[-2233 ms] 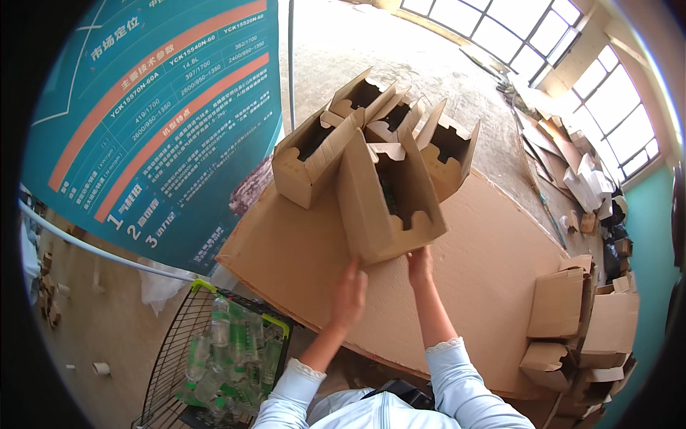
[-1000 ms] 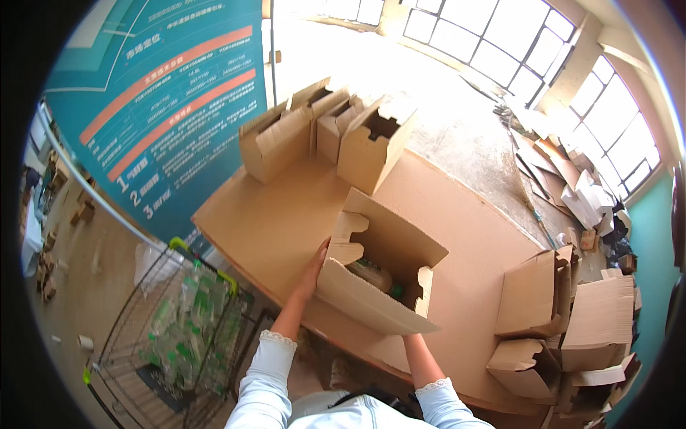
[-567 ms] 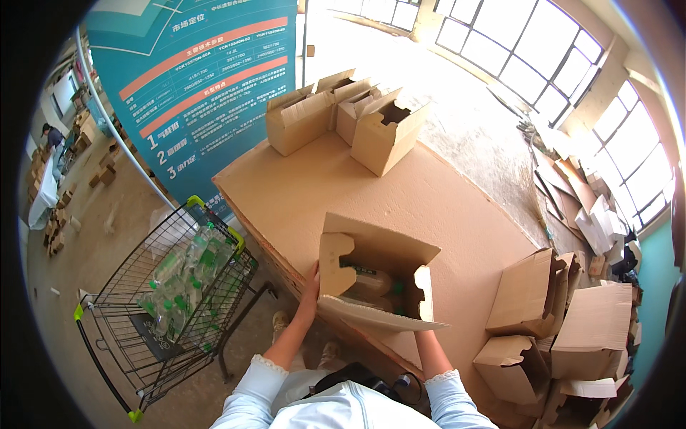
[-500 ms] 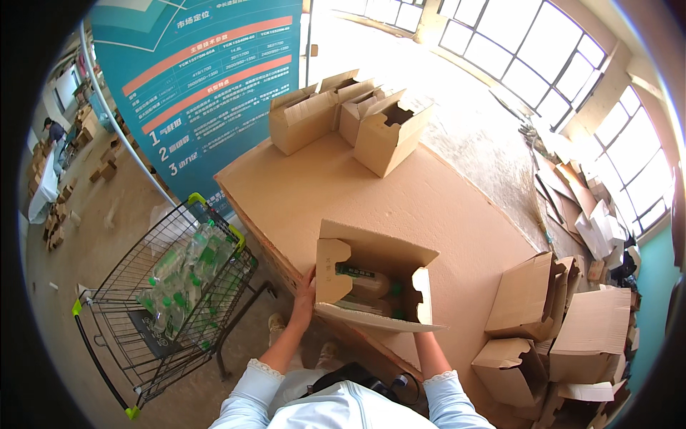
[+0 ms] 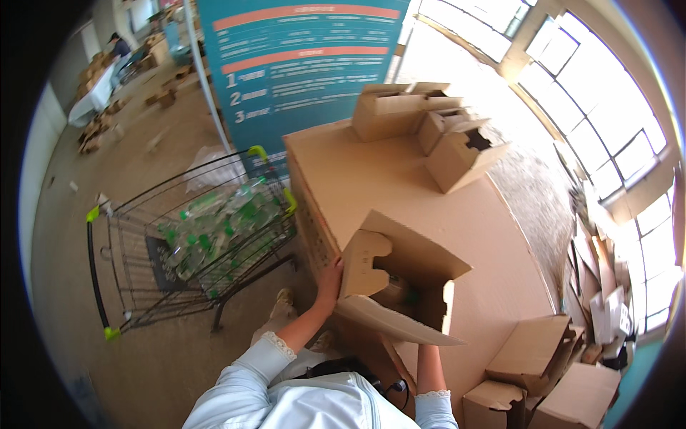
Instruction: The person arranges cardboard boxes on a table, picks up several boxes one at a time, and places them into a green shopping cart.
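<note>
An open cardboard box [image 5: 421,254] stands with its flaps up near the front edge of the large carton-like table surface [image 5: 371,179]. Against its left side is my left hand [image 5: 331,281], gripping the cardboard there. My right forearm [image 5: 430,368] reaches up beneath the box's near flap, which hides the right hand and its fingers. Down inside the box, in shadow, a blurred bottle with a bit of green shows faintly.
A wire shopping cart [image 5: 193,286] with several clear, green-capped bottles [image 5: 221,229] stands at the left. More open boxes [image 5: 468,154] sit at the far end; others [image 5: 525,357] are at the lower right. Behind is a teal banner [image 5: 307,79]. A person [image 5: 120,48] works far left.
My view has swung left, so the scene sits farther right. The box looks slightly turned and its bottles show less clearly. My left hand is still at its side.
</note>
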`<state>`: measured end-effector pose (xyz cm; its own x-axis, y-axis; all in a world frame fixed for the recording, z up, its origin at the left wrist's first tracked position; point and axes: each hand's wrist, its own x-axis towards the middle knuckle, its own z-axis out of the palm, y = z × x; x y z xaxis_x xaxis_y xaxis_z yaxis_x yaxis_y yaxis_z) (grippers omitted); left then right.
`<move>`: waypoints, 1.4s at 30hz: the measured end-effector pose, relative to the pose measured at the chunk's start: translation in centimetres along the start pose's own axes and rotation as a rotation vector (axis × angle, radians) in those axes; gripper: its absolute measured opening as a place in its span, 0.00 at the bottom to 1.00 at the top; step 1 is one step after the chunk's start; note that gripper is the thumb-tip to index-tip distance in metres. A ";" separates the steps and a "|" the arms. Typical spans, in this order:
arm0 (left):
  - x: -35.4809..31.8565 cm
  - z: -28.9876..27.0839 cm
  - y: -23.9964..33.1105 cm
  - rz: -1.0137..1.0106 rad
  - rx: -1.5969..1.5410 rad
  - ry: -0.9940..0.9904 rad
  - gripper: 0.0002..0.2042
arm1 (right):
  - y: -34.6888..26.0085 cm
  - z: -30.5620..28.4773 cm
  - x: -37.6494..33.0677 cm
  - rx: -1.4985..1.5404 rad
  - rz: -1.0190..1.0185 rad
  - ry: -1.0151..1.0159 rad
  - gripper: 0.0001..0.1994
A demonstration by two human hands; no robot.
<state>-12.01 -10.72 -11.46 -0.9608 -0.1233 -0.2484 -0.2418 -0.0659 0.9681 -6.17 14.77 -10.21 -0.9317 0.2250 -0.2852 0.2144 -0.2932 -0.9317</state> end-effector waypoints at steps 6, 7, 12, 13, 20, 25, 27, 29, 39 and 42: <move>-0.8 -4.5 2.9 -0.039 -0.283 0.050 0.25 | -2.2 4.7 0.7 -0.010 -0.035 -0.168 0.28; -0.9 -5.7 4.6 -0.086 -0.359 0.012 0.25 | -2.5 5.7 1.0 -0.011 -0.039 -0.192 0.28; -1.4 -13.8 7.6 -0.127 -0.560 0.067 0.28 | -3.9 13.6 2.4 -0.051 -0.020 -0.407 0.29; -1.5 -15.6 8.7 -0.161 -0.592 0.100 0.29 | -3.9 15.5 2.6 -0.069 -0.005 -0.456 0.29; -0.7 -32.0 6.6 -0.315 -0.438 0.275 0.29 | -3.0 32.5 5.0 -0.334 0.204 -0.975 0.29; 2.0 -42.2 1.3 -0.500 -0.205 0.254 0.30 | 2.1 40.3 7.1 -0.525 0.407 -1.084 0.29; 2.4 -44.1 3.4 -0.591 -0.120 0.207 0.33 | 6.3 41.3 8.6 -0.485 0.470 -1.002 0.31; 2.7 -45.3 3.6 -0.538 -0.198 0.288 0.35 | 7.0 44.7 8.0 -0.513 0.562 -0.917 0.36; 2.3 -48.1 9.6 -0.652 -0.290 0.128 0.50 | 11.1 48.3 10.7 -0.700 0.650 -1.098 0.38; 3.7 -48.7 10.3 -0.746 -0.246 0.043 0.49 | 10.4 49.4 9.0 -0.423 0.480 -0.922 0.37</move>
<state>-11.45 -60.08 -4.02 -0.5492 0.0019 -0.8357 -0.7791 -0.3629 0.5112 -26.83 -32.18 -11.37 -0.5488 -0.6520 -0.5232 0.5287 0.2142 -0.8214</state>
